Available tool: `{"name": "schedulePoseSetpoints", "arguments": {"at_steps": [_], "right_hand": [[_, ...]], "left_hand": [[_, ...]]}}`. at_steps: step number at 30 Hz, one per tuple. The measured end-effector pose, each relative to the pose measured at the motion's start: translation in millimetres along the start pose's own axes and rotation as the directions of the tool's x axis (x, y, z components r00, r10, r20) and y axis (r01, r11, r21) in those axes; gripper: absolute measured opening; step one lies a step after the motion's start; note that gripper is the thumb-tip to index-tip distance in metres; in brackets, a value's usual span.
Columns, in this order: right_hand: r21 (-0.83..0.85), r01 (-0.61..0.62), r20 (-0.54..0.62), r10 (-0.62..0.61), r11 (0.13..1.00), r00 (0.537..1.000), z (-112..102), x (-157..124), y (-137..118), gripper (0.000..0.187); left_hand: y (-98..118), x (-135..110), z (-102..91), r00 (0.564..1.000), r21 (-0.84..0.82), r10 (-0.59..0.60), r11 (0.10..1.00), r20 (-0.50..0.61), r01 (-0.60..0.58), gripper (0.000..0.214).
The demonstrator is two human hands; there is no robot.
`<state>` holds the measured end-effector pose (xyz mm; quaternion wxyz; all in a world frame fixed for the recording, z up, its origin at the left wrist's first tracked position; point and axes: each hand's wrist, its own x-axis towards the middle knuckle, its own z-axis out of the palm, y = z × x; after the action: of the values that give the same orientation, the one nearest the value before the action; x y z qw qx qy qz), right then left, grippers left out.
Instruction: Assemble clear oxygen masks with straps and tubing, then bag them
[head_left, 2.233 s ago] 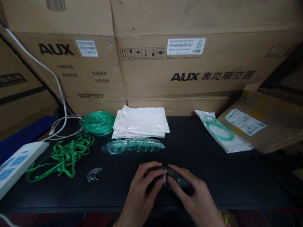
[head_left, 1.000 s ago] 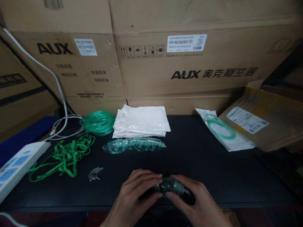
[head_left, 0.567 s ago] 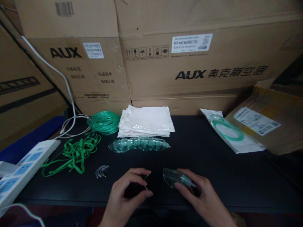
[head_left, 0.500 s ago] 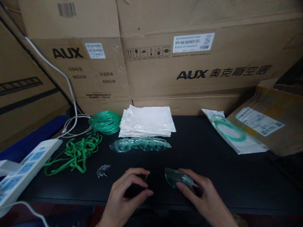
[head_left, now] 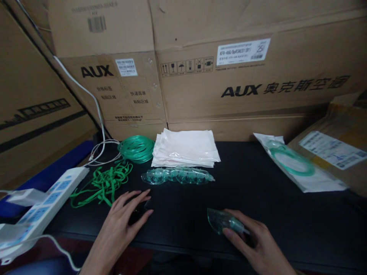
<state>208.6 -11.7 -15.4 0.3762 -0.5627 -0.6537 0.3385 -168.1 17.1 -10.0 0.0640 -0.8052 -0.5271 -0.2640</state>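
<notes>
The right hand is closed around a clear green-tinted oxygen mask, gripping it between the thumb and fingers near the bench's front edge. The mask's wide, see-through shell sticks out to the left of the hand, and its narrow connector end points right. Well apart from it, the left hand is spread with its fingers curved, resting low over the black bench near the front edge. A dark patch lies beneath the fingertips, and I cannot tell whether they pinch anything small. Just beyond those fingers sprawls a tangle of flat green straps. Behind the gap between the hands, a row of clear masks lies along the bench, just in front of a stack of white pouches. A coil of green tubing sits beside the stack, toward the back edge. On the left, a white power strip with blue panels lies angled across the bench's corner, and a white cable runs down the cardboard boxes printed AUX that stand along the back. On the right, more green tubing lies coiled in a clear packet, which rests against a labelled cardboard parcel.
</notes>
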Motion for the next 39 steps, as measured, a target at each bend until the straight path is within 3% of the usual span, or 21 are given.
{"name": "schedulePoseSetpoints", "arguments": {"at_steps": [13,16,19,21,23,26,30,33,37,39], "right_hand": [[-0.012,0.002,0.025,-0.001,1.0,1.0,-2,-1,-3,0.029],[-0.013,0.005,0.003,-0.005,1.0,1.0,-2,-2,-1,0.033],[0.026,0.019,0.035,-0.02,0.999,0.999,-3,0,-6,0.036],[0.094,0.014,0.066,-0.02,0.995,0.998,-3,3,-11,0.036],[0.173,0.003,0.077,-0.016,0.985,0.997,-1,6,-14,0.035],[0.257,-0.006,0.085,-0.016,0.966,0.996,0,11,-12,0.036],[0.319,-0.037,0.065,0.017,0.947,0.998,-2,18,-6,0.049],[0.395,-0.078,0.088,0.047,0.915,0.995,-5,19,-7,0.054],[0.479,-0.158,0.142,0.102,0.863,0.985,-12,22,-11,0.05],[0.488,-0.198,0.136,0.15,0.85,0.979,-18,26,-12,0.051]], "left_hand": [[-15,-8,-10.2,1.0,0.02,-0.018,1.0,0.01,0.018,0.043],[-1,-3,-9.7,0.999,-0.049,-0.031,0.998,-0.037,0.03,0.043],[35,11,-5.8,0.995,-0.225,-0.079,0.972,-0.054,0.065,0.037],[68,25,-0.5,0.989,-0.401,-0.149,0.905,0.01,0.14,0.03],[100,41,7.0,0.968,-0.564,-0.173,0.788,0.183,0.248,0.022],[132,65,21.3,0.894,-0.702,-0.135,0.575,0.427,0.422,0.022],[141,84,41.3,0.845,-0.789,-0.107,0.314,0.523,0.528,0.029],[141,89,52.0,0.829,-0.8,-0.121,0.219,0.546,0.559,0.033],[144,92,55.6,0.829,-0.794,-0.13,0.242,0.544,0.558,0.032],[141,96,52.9,0.877,-0.788,-0.123,0.394,0.465,0.473,0.029]]}}
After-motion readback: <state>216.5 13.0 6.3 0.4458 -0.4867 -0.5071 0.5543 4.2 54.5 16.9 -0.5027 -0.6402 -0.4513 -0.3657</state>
